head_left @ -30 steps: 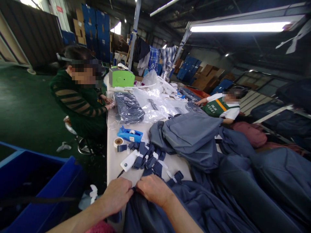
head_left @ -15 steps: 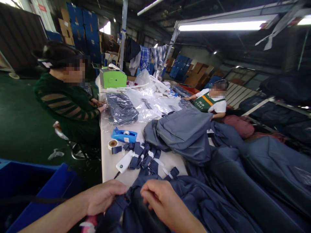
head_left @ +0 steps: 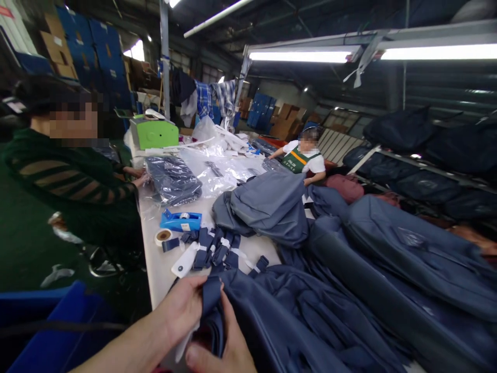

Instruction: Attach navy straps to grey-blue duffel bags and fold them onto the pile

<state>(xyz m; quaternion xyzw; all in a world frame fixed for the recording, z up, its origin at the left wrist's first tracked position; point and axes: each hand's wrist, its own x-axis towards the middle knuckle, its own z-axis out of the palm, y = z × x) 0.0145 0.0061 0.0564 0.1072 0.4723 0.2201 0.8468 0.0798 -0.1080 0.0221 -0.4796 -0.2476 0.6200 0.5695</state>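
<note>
A navy strap [head_left: 212, 296] is looped between my two hands at the near edge of the table. My left hand [head_left: 184, 305] pinches its left side, fingers closed on it. From the right and below, my right hand [head_left: 229, 339] curls around the strap, with its thumb low and its fingers behind. A white strip hangs beneath my left hand. Just beyond lie several bundled navy straps [head_left: 223, 246] with white ties, beside a white power strip [head_left: 185, 261]. Navy bag fabric [head_left: 272, 311] spreads to the right of my hands.
A blue tape dispenser [head_left: 180, 221] and a tape roll [head_left: 163, 237] lie on the white table [head_left: 149, 259]. Grey-blue bags [head_left: 267, 204] pile up at the right. One person sits left, another stands beyond. A blue bin [head_left: 50, 326] is at lower left.
The view has turned right, so the surroundings have shifted left. My right hand has lowered and opened from its curl to go around the strap, which is now raised between both hands.
</note>
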